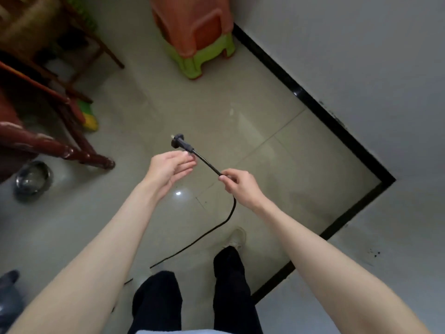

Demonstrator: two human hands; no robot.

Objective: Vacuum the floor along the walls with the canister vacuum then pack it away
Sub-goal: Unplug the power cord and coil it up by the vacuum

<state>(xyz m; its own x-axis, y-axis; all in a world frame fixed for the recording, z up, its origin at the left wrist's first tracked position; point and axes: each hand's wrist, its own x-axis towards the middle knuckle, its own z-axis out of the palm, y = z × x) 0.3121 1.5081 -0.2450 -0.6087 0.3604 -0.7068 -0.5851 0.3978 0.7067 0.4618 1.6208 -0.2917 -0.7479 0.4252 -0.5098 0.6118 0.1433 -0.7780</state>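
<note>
The black cord (pixel 212 230) ran down behind the left forearm (pixel 96 261) and its far end was hidden, while furniture (pixel 36 92) at the left edge was blurred.

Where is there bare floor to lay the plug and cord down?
The widest bare tile lies ahead, bordered by the black baseboard on the right and the stacked stools beyond. The right hand pinches the cord; the left hand is open beside the plug. Left is crowded: wooden furniture legs and a metal bowl.
</note>
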